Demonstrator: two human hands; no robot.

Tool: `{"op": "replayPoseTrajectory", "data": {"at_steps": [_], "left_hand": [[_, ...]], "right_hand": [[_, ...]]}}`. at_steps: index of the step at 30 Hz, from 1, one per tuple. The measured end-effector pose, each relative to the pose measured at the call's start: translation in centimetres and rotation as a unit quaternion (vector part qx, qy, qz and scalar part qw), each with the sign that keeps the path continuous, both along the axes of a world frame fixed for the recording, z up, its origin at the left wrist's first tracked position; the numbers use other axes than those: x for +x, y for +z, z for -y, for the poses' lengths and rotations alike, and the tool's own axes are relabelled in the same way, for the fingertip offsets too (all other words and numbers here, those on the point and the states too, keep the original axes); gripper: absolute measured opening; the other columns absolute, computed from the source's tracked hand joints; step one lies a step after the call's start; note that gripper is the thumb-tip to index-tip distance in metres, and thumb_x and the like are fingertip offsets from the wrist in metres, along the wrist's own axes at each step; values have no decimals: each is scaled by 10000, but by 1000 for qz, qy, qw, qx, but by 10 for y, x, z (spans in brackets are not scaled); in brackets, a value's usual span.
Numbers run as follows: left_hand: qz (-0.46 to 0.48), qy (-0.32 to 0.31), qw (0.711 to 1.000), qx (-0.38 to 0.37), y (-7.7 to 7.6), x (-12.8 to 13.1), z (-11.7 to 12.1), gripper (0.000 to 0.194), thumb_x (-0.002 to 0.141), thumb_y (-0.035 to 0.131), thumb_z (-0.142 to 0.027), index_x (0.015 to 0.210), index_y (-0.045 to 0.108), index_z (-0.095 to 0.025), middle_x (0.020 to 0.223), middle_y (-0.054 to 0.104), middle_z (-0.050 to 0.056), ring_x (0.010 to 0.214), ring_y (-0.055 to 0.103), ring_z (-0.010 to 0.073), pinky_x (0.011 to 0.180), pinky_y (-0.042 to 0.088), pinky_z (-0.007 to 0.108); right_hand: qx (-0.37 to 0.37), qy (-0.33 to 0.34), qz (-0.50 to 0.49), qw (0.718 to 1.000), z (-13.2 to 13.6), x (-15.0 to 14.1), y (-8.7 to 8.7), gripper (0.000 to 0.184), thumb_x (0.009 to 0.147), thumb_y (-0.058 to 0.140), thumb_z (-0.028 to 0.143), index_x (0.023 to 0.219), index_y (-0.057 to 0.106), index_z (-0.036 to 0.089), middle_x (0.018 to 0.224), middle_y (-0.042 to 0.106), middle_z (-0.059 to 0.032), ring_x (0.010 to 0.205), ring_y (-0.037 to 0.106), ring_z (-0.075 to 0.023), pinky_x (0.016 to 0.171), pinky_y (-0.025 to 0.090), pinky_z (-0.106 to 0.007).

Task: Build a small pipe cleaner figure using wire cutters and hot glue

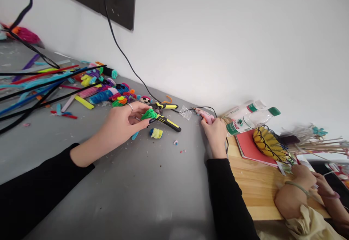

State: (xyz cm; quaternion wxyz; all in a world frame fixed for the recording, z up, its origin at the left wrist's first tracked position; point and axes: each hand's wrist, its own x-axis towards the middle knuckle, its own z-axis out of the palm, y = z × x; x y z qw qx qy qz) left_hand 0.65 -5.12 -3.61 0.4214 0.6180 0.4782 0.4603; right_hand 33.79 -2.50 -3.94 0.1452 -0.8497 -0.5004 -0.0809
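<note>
My left hand (128,120) is closed in a pinch around a small bundle of green pipe cleaner (148,114). Just behind its fingertips lie black-and-yellow pliers (169,122) on the grey table. A small yellow-and-blue pipe cleaner roll (156,133) sits below the pliers. Near the right edge of the grey table, my right hand (214,132) is wrapped round a pink glue gun (205,115), its narrow tip pointing left. Part of the glue gun is hidden by the fingers. A clear plastic wrapper (185,112) lies left of that tip.
Loose pipe cleaners (40,83) and several finished fuzzy pieces (100,95) crowd the left. A black cord (120,47) hangs from the wall strip. Plastic bottles (242,122), a red notebook (252,149) and another person's hands (305,178) are at the wooden table on the right.
</note>
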Motion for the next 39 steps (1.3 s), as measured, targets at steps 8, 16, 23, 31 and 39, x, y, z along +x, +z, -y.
{"op": "replayPoseTrajectory", "data": {"at_steps": [8, 16, 23, 31, 39], "left_hand": [[-22, 5, 999, -26, 3, 3, 2, 459, 743, 772, -603, 1037, 750, -251, 985, 836, 70, 897, 799, 313, 893, 684, 469], [-43, -7, 999, -26, 1, 3, 1, 489, 762, 758, -597, 1089, 781, -234, 1105, 837, 83, 913, 791, 303, 915, 671, 456], [-33, -42, 998, -17, -3, 3, 1, 429, 814, 744, -533, 1114, 784, -229, 1110, 831, 80, 927, 777, 285, 927, 651, 434], [-56, -49, 997, -14, -7, 4, 0, 424, 854, 708, -523, 1148, 817, -238, 1068, 837, 89, 890, 753, 291, 901, 632, 442], [-34, -58, 996, -50, -3, 4, 1, 514, 811, 763, -615, 1173, 826, -256, 1126, 836, 89, 973, 762, 321, 935, 637, 453]], "right_hand": [[168, -4, -106, 980, 7, -5, 15, 390, 784, 651, 414, 1083, 598, 168, 1027, 734, -172, 929, 685, -330, 800, 502, -403], [290, 205, -136, 925, 18, -52, 14, 402, 793, 689, 488, 1040, 630, 177, 766, 599, -2, 623, 498, -161, 607, 455, -309], [359, 339, -41, 869, 29, -62, 17, 239, 900, 696, 311, 1089, 671, 167, 694, 496, 50, 601, 438, -130, 584, 402, -276], [359, 394, 37, 845, 32, -60, 18, 228, 984, 654, 260, 1197, 652, 178, 766, 559, 14, 645, 495, -147, 599, 401, -285], [363, 397, 42, 842, 33, -60, 18, 211, 995, 661, 265, 1192, 655, 191, 755, 538, 22, 636, 490, -145, 596, 398, -285]]}}
